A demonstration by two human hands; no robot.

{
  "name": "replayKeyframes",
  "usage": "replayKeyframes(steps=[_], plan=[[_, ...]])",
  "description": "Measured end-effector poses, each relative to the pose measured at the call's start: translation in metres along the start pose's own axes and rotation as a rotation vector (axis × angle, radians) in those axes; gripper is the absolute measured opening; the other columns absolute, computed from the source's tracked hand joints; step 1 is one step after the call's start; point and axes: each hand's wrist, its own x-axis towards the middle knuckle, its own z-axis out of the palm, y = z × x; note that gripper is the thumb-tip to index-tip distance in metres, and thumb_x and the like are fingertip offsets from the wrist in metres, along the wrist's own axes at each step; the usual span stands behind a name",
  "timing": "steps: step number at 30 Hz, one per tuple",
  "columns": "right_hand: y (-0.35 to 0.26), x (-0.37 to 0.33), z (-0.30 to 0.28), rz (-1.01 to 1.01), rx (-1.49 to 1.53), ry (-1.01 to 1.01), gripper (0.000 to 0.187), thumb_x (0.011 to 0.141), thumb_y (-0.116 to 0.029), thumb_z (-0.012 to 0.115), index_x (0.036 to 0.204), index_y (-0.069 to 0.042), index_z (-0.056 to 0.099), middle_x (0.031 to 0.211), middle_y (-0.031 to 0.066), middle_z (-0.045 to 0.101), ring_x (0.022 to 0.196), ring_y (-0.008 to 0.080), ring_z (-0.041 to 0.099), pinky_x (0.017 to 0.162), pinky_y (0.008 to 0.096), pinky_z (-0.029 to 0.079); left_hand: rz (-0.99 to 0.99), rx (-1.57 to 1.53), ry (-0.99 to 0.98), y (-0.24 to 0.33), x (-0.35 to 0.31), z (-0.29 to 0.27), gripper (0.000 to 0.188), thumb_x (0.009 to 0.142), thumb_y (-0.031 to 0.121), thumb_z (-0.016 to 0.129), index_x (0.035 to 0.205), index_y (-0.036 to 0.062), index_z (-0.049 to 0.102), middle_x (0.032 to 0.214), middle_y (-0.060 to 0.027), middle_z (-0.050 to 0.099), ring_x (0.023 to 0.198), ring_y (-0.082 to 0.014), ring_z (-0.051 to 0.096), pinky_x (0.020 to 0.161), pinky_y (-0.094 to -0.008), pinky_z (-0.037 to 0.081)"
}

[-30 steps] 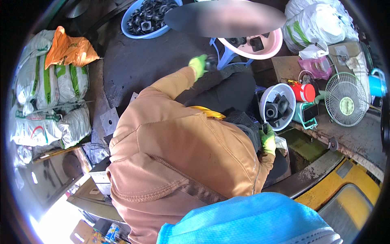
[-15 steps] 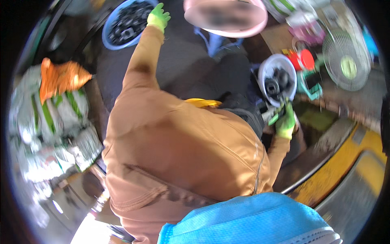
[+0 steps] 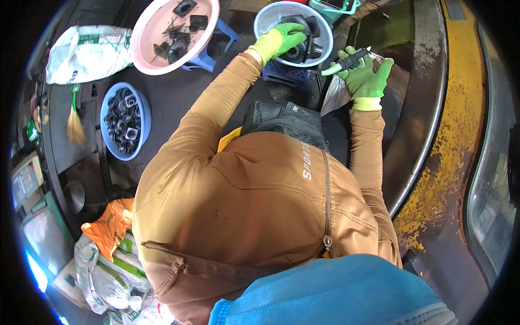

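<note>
My left hand (image 3: 279, 41), in a green glove, reaches into a pale blue-white basin (image 3: 261, 16). Its fingers close over a black plastic part (image 3: 296, 52) among other black parts there; the fingertips are partly hidden. Just right of that basin is my right hand (image 3: 364, 77), gloved too, palm turned up and thumb apart. Across its fingers lies a small knife (image 3: 352, 59) with a green handle wrapped in black and a short pointed tip. The basin stands on a small blue stool (image 3: 287, 75).
Left of me are a blue basin (image 3: 145, 125) full of black parts and a pink basin (image 3: 140, 38) with a few. White sacks (image 3: 89, 54), a small broom (image 3: 76, 127) and an orange bag (image 3: 111, 222) lie further left. A rusty yellow metal edge (image 3: 433, 184) runs along my right.
My left hand has moved from the blue basin on the left to the pale basin. The view has turned right. The right hand has opened its palm upward, knife still in it.
</note>
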Motion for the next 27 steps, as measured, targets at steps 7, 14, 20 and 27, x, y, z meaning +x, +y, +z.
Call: replayKeyframes(steps=[7, 14, 20, 27], plan=[[-0.009, -0.002, -0.006, -0.036, 0.108, 0.171, 0.058, 0.091, -0.061, 0.051, 0.114, -0.008, 0.046, 0.113, 0.0201, 0.055, 0.103, 0.0415, 0.057, 0.084, 0.0596, 0.046, 0.127, 0.638, -0.278, -0.035, 0.039, 0.02, 0.052, 0.075, 0.024, 0.07, 0.126, 0.019, 0.06, 0.126, -0.0179, 0.058, 0.118, -0.0344, 0.056, 0.098, -0.0422, 0.046], [-0.001, 0.001, 0.002, -0.011, 0.145, 0.134, 0.046, 0.096, -0.052, 0.048, 0.108, -0.008, 0.052, 0.102, 0.0196, 0.059, 0.092, 0.0379, 0.059, 0.077, 0.054, 0.048, 0.264, 0.437, -0.049, -0.051, 0.043, 0.035, 0.048, 0.067, 0.029, 0.074, 0.112, 0.014, 0.068, 0.104, -0.0193, 0.066, 0.098, -0.0364, 0.063, 0.09, -0.0421, 0.051], [0.005, 0.003, 0.017, 0.01, 0.062, 0.118, 0.049, 0.094, -0.05, 0.054, 0.115, -0.006, 0.051, 0.103, 0.0184, 0.06, 0.088, 0.0331, 0.063, 0.075, 0.0497, 0.052, 0.131, -0.3, 0.251, 0.024, 0.004, -0.023, 0.054, 0.075, 0.017, 0.08, 0.122, -0.0023, 0.061, 0.098, -0.0083, 0.067, 0.086, -0.0112, 0.062, 0.076, -0.0252, 0.051], [0.023, -0.013, 0.052, -0.191, 0.038, -0.246, 0.033, 0.096, -0.011, 0.053, 0.127, 0.001, 0.051, 0.116, 0.0101, 0.061, 0.102, 0.0191, 0.062, 0.087, 0.0322, 0.053, 0.617, -0.062, 0.38, 0.111, -0.057, -0.011, 0.056, 0.064, 0.029, 0.087, 0.108, 0.0011, 0.067, 0.098, -0.0092, 0.066, 0.087, -0.0193, 0.062, 0.077, -0.0327, 0.051]])
